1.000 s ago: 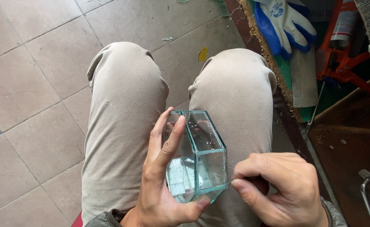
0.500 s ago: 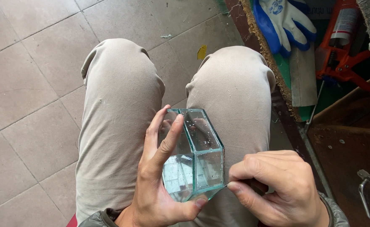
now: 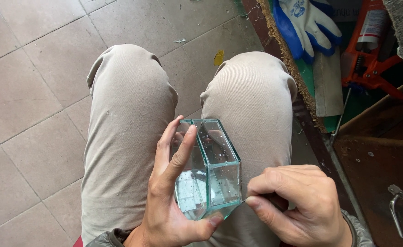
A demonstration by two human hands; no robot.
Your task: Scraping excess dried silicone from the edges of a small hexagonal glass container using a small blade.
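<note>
A: Where's the glass piece?

B: Faceted clear glass box (image 3: 209,169), greenish edges, held above the lap between the two knees (image 3: 251,91).

A: Grip?

B: Left hand (image 3: 174,201) grasps it, fingers up one face, thumb under the bottom corner. Right hand (image 3: 297,201) is clenched beside the lower right edge, pinching something thin and dark; can't tell what.

A: Surroundings?

B: Tiled floor (image 3: 32,91); blue-and-white gloves (image 3: 302,23) and an orange caulking gun (image 3: 370,50) to the right.

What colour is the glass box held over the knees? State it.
Clear with a pale green-blue tint, strongest along its edges; the glass box shows best in the head view.
</note>
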